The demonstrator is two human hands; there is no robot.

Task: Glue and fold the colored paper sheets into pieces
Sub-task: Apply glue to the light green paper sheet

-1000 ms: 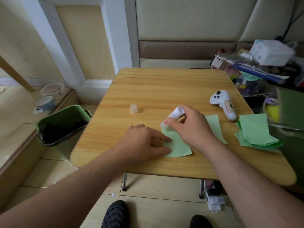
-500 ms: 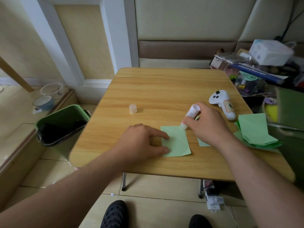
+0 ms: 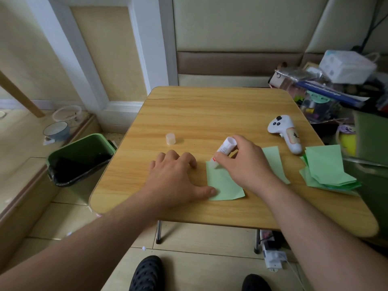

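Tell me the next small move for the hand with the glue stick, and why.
Probably drag the glue stick along the top edge of the green paper sheet. The right hand holds it tilted, tip on the sheet's upper left corner, while the left hand pins the sheet's left edge with its thumb, so it seems steady enough for a stroke.

A lived-in room at home: a small wooden folding desk (image 3: 220, 106) on tiled floor, padded wall panels (image 3: 241, 24) behind, a green bin (image 3: 84, 148), pet bowls (image 3: 56, 130) and household clutter (image 3: 336, 80) piled alongside.
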